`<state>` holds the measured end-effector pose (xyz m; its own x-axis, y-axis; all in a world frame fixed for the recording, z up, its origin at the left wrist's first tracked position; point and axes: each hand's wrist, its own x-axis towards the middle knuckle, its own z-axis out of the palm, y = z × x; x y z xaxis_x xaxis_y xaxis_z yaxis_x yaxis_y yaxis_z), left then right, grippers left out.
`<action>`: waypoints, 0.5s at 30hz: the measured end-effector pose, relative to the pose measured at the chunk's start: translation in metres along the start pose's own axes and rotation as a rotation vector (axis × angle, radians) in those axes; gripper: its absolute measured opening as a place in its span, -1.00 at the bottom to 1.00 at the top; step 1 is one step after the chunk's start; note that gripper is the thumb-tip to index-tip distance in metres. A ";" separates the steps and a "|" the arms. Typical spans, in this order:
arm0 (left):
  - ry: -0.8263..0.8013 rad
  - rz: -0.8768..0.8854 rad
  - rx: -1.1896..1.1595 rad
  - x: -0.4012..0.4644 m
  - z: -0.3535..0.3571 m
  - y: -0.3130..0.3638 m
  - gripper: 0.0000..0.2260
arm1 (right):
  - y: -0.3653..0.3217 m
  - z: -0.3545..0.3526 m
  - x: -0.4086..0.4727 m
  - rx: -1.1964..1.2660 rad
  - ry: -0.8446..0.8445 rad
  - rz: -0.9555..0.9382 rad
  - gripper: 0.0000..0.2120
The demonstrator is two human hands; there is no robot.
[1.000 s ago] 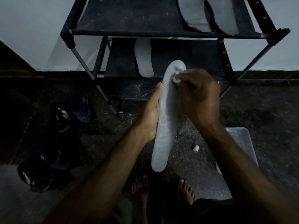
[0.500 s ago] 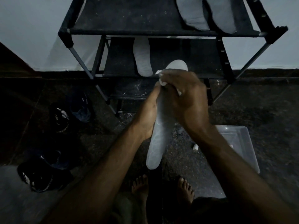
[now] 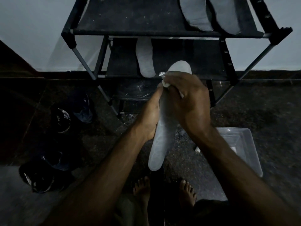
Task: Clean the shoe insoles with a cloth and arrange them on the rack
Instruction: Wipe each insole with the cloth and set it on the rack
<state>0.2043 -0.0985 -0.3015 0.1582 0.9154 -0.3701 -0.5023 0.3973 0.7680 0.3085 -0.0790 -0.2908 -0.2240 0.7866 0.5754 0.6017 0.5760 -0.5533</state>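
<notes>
Head view: insole (image 3: 157, 149) in left hand (image 3: 150, 115), seemingly cloth (image 3: 164, 82) under right hand (image 3: 187, 101).

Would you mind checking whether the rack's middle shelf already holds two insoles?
No, only one pale insole lies on the middle shelf; the pair sits on the top shelf.

The scene is dim and bluish, the pale wall (image 3: 32, 30) being the brightest area, while the floor (image 3: 268, 111) and the dark shoes (image 3: 61, 118) at the left sink into near-black shadow with little detail. The rack (image 3: 91, 30) throws a faint slanted shadow on the wall to its left, and its posts splay outward from wide-angle distortion. Forearms at the lower edge look soft and smeared, and noise grains the floor; the pale insole (image 3: 158, 144) shows a mild sheen.
</notes>
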 end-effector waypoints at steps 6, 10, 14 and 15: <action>-0.076 -0.038 0.030 -0.001 0.003 -0.007 -0.57 | 0.032 -0.012 0.007 0.030 0.121 0.095 -0.85; -0.088 -0.043 0.008 -0.001 0.003 -0.007 -0.58 | 0.033 -0.013 0.008 -0.018 0.113 0.172 -0.87; 0.053 -0.012 0.023 0.001 -0.003 -0.001 -0.60 | 0.009 -0.003 0.000 -0.019 -0.004 0.041 -0.89; 0.086 0.001 -0.003 0.001 -0.005 0.001 -0.58 | 0.001 0.001 -0.003 -0.020 -0.035 0.023 -0.87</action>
<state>0.1997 -0.0977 -0.3031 0.0843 0.9071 -0.4125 -0.5052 0.3957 0.7669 0.3089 -0.0802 -0.2938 -0.2366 0.8073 0.5406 0.6223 0.5532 -0.5538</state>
